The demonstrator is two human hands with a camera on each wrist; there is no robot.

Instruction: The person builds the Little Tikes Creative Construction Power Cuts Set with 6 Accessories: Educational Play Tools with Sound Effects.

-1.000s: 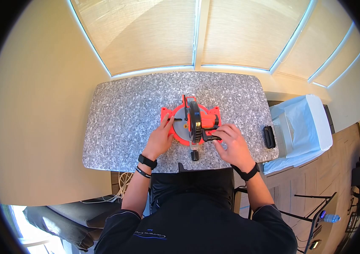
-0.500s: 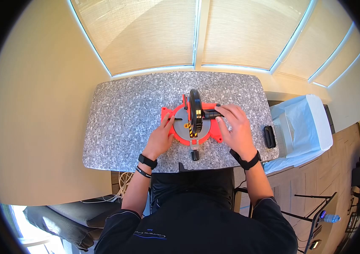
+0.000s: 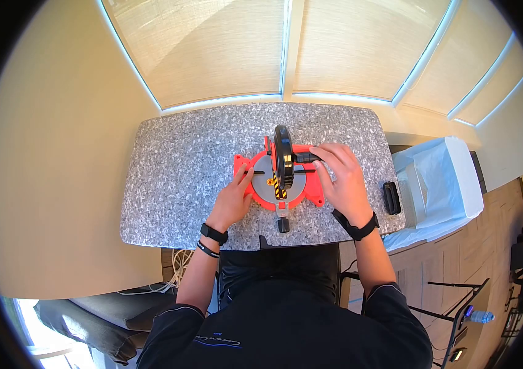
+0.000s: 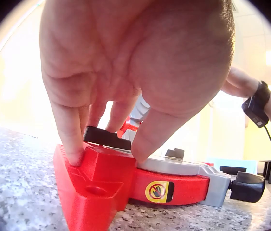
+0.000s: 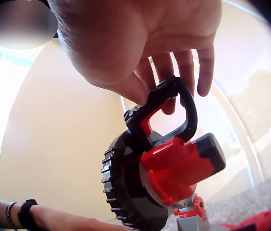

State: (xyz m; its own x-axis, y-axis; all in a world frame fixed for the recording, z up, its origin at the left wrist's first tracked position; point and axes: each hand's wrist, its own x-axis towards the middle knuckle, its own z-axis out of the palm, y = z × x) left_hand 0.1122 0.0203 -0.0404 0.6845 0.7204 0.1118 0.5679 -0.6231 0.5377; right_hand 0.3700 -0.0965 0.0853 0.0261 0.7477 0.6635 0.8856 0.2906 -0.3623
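Note:
A red, grey and black toy miter saw stands on the speckled table, its black round blade guard (image 3: pixel 283 154) raised at the back. The left hand (image 3: pixel 231 202) rests on the left side of its red base (image 4: pixel 109 166), fingers and thumb fairly straight beside a black fence piece (image 4: pixel 107 138). Thumb and fingers of the right hand (image 3: pixel 345 183) hold the black loop handle (image 5: pixel 189 113), which stands up from the red motor housing (image 5: pixel 181 168). A striped yellow-black slot (image 3: pixel 280 192) shows on the grey round plate. A black knob (image 3: pixel 283 226) sticks out in front.
A black case-like object (image 3: pixel 391 198) lies near the right edge of the grey table (image 3: pixel 175 178). Right of the table stands a bin with a pale blue liner (image 3: pixel 436 184). Window shades are behind; a folding stand with a bottle (image 3: pixel 481 317) is at the lower right.
The right hand has moved up and back with the handle, and the saw head has swung from lowered to raised. The left hand has stayed on the base.

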